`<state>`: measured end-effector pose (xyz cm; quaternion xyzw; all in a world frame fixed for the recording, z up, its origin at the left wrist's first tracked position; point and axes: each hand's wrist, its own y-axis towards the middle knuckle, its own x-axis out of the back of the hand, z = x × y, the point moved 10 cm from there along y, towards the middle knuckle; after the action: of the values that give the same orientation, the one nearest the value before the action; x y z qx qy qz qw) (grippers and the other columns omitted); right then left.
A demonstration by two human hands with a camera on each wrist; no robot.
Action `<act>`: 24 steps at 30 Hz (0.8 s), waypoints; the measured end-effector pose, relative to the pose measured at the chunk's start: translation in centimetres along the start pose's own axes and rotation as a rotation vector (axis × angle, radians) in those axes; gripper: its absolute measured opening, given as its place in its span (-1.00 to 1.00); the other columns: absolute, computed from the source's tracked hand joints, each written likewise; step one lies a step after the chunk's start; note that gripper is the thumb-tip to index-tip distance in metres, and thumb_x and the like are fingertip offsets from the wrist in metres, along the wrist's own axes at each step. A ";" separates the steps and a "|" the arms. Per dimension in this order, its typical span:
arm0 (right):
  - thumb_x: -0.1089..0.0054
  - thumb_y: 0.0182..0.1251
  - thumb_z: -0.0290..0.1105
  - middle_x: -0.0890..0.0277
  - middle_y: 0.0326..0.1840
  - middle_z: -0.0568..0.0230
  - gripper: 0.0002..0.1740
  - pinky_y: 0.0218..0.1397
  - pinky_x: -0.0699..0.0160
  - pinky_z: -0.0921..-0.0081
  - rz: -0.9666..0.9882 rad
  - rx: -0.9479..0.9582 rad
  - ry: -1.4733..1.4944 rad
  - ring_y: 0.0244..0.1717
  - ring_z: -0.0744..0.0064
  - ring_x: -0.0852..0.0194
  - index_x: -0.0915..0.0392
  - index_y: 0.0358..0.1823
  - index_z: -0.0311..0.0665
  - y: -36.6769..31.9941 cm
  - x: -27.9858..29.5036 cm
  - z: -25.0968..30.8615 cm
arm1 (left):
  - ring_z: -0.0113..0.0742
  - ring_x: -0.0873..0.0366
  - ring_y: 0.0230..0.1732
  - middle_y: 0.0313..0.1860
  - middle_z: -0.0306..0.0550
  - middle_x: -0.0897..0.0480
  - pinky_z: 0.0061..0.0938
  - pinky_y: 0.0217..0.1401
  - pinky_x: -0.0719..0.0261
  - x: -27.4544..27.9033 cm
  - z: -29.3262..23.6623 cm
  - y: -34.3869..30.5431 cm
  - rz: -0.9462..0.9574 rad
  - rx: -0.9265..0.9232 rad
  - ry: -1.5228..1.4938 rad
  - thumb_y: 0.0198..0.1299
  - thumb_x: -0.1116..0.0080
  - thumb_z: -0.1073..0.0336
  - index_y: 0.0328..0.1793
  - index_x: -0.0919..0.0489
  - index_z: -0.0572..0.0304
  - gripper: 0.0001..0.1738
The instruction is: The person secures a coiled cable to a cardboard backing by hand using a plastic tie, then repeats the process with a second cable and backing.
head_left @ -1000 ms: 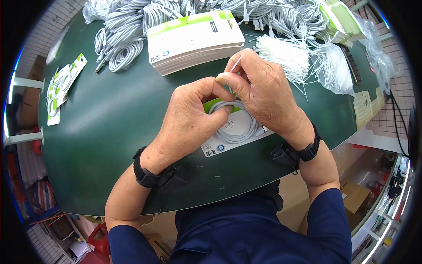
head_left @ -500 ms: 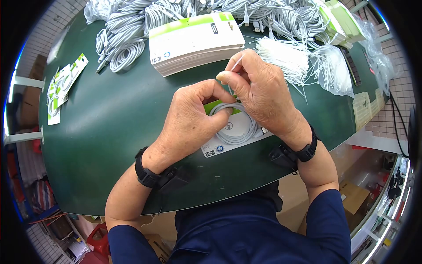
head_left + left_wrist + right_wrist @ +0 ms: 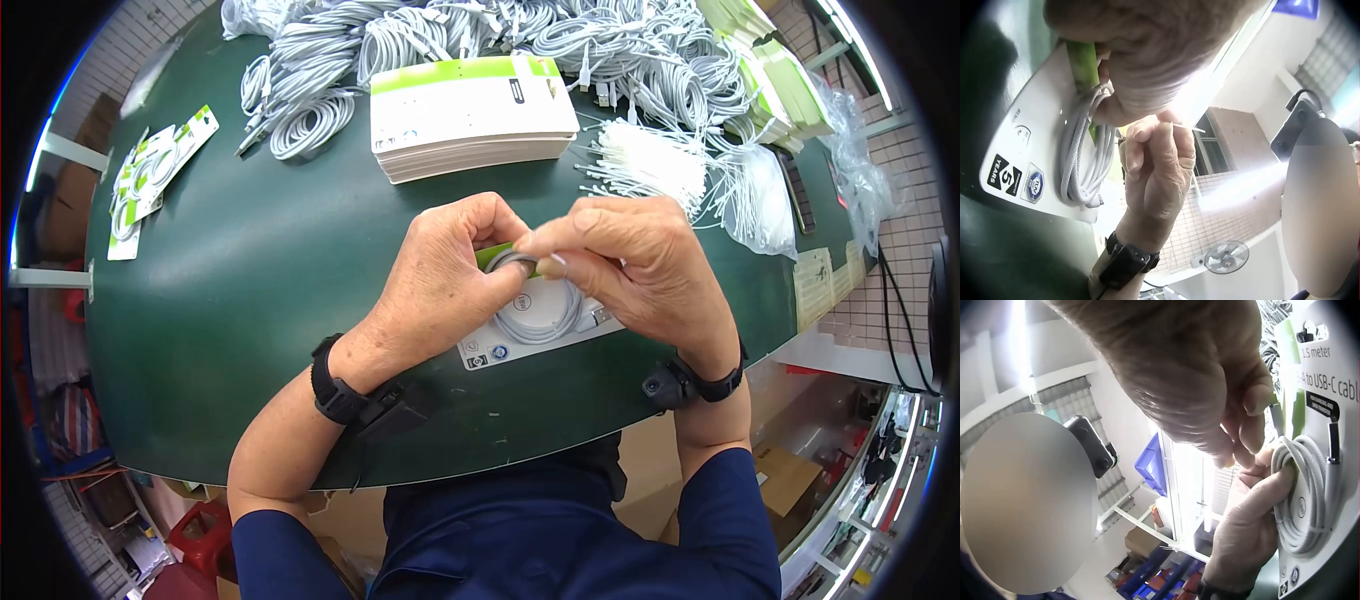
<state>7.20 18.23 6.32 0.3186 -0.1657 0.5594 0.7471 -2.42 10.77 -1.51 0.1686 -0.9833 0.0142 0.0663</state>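
A coiled light-grey USB cable [image 3: 540,332] lies against a white and green printed card [image 3: 1041,131] near the front of the table. My left hand [image 3: 435,285] grips the coil and card at the upper left, its thumb pressed onto the loop; its other fingers are partly hidden. My right hand [image 3: 650,265] is right beside it, thumb and forefinger pinching a thin white cable tie [image 3: 1190,128] whose end sticks out past the fingertips in the left wrist view. The plug [image 3: 1333,450] lies along the card's face in the right wrist view.
A stack of cards [image 3: 470,120] stands beyond my hands. Behind it spreads a heap of coiled cables [image 3: 640,60]. White cable ties [image 3: 655,165] lie loose at the right, near more green-edged cards [image 3: 785,90]. Carded cables [image 3: 160,165] lie at the far left.
My right hand has come down and turned flatter, its fingertips now low beside the left thumb. The left hand keeps its grip on the coil and card. The head view has shifted slightly.
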 end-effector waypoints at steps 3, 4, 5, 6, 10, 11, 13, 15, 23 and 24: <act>-0.38 0.28 -0.69 -0.70 -0.35 0.24 -0.72 -0.33 -0.57 0.48 0.080 0.025 0.084 -0.43 0.42 -0.62 -0.84 -0.04 -0.27 -0.1 -0.4 0.3 | -0.51 -0.72 -0.12 -0.23 -0.12 -0.78 -0.49 0.13 -0.73 0.2 0.1 0.1 -0.022 -0.045 -0.015 0.19 -0.35 0.58 -0.14 -0.68 0.36 -0.88; -0.38 0.28 -0.69 -0.69 -0.34 0.24 -0.72 -0.33 -0.58 0.49 0.087 0.025 0.108 -0.42 0.43 -0.63 -0.85 -0.03 -0.27 -0.1 -0.4 0.2 | -0.47 -0.74 -0.14 -0.25 -0.08 -0.79 -0.47 0.10 -0.75 0.3 0.0 0.2 -0.034 -0.063 -0.024 0.18 -0.33 0.58 -0.15 -0.69 0.38 -0.88; -0.39 0.29 -0.70 -0.69 -0.32 0.24 -0.72 -0.33 -0.60 0.51 0.094 0.024 0.132 -0.41 0.45 -0.63 -0.85 -0.03 -0.28 -0.2 -0.3 0.1 | -0.47 -0.74 -0.15 -0.25 -0.08 -0.79 -0.48 0.09 -0.75 0.3 0.0 0.2 -0.037 -0.062 -0.026 0.18 -0.33 0.58 -0.15 -0.69 0.39 -0.88; -0.39 0.29 -0.70 -0.68 -0.31 0.25 -0.72 -0.33 -0.61 0.52 0.100 0.023 0.156 -0.41 0.46 -0.64 -0.85 -0.02 -0.28 -0.2 -0.2 0.0 | -0.47 -0.73 -0.16 -0.26 -0.08 -0.78 -0.48 0.08 -0.74 0.4 -0.1 0.2 -0.039 -0.061 -0.029 0.18 -0.33 0.57 -0.16 -0.69 0.39 -0.89; -0.44 0.30 -0.63 -0.72 -0.23 0.21 -0.70 -0.24 -0.67 0.39 0.109 -0.081 0.216 -0.25 0.29 -0.71 -0.85 0.03 -0.20 -0.4 0.2 -0.6 | -0.56 -0.70 -0.09 -0.18 -0.14 -0.79 -0.51 0.19 -0.72 0.7 -0.5 0.3 0.013 -0.034 0.031 0.25 -0.41 0.53 -0.14 -0.66 0.34 -0.87; -0.44 0.29 -0.64 -0.72 -0.23 0.21 -0.69 -0.24 -0.67 0.41 0.091 -0.084 0.209 -0.25 0.30 -0.71 -0.85 0.03 -0.19 -0.5 0.1 -0.7 | -0.56 -0.70 -0.09 -0.18 -0.14 -0.79 -0.51 0.18 -0.73 0.8 -0.6 0.3 0.011 -0.042 0.033 0.25 -0.40 0.54 -0.14 -0.66 0.34 -0.88; -0.45 0.28 -0.65 -0.71 -0.24 0.22 -0.68 -0.24 -0.66 0.44 0.043 -0.079 0.184 -0.25 0.33 -0.71 -0.86 0.03 -0.19 -0.5 0.3 -0.7 | -0.55 -0.71 -0.10 -0.18 -0.14 -0.79 -0.51 0.16 -0.73 0.8 -0.9 0.3 0.009 -0.057 0.040 0.24 -0.38 0.55 -0.14 -0.66 0.35 -0.88; -0.46 0.27 -0.66 -0.70 -0.25 0.23 -0.69 -0.25 -0.66 0.46 -0.016 -0.063 0.146 -0.26 0.36 -0.71 -0.86 0.01 -0.20 -0.4 0.6 -0.6 | -0.55 -0.71 -0.10 -0.18 -0.14 -0.79 -0.51 0.14 -0.74 0.9 -1.0 0.3 0.014 -0.033 0.016 0.24 -0.37 0.56 -0.13 -0.66 0.36 -0.89; -0.43 0.21 -0.73 -0.70 -0.28 0.25 -0.74 -0.35 -0.67 0.58 -0.155 -0.054 0.045 -0.38 0.55 -0.69 -0.82 -0.11 -0.31 0.1 0.8 0.0 | -0.55 -0.72 -0.10 -0.19 -0.16 -0.79 -0.53 0.07 -0.75 1.3 -1.2 0.3 -0.004 -0.073 0.046 0.23 -0.36 0.58 -0.14 -0.68 0.34 -0.89; -0.44 0.19 -0.73 -0.70 -0.28 0.25 -0.74 -0.36 -0.66 0.59 -0.171 -0.044 0.037 -0.39 0.56 -0.69 -0.81 -0.11 -0.32 0.1 0.9 0.1 | -0.55 -0.72 -0.10 -0.19 -0.16 -0.79 -0.53 0.06 -0.75 1.4 -1.2 0.3 -0.008 -0.067 0.042 0.23 -0.36 0.58 -0.14 -0.68 0.34 -0.89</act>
<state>7.44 18.87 6.92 0.3047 -0.1364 0.4953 0.8020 -3.63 10.68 -0.10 0.1699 -0.9810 -0.0153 0.0928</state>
